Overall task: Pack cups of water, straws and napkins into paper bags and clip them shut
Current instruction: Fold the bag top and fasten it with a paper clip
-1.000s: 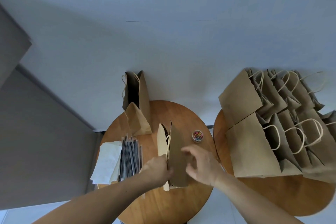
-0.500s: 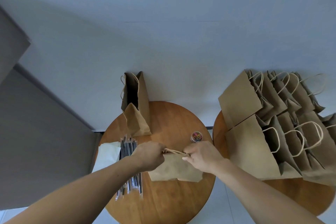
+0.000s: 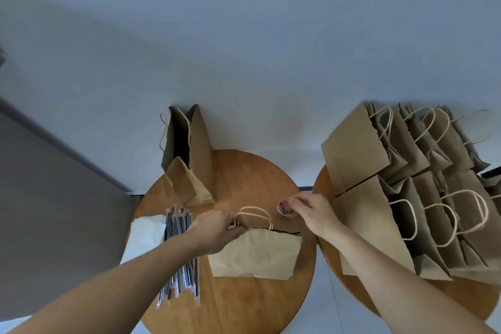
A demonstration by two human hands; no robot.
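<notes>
Half the clip tub [image 3: 282,209] hidden under right hand [image 3: 314,215]

On the left tabletop [image 3: 244,176] a flat bag [image 3: 257,252] lies near the middle; napkins [image 3: 146,236] at the left edge, straws [image 3: 179,222] just right of them; an upright bag [image 3: 200,149] at the far edge; a clip tub [image 3: 284,209] just beyond the flat bag; standing bags [image 3: 406,184] crowd the right tabletop [image 3: 321,187].
</notes>
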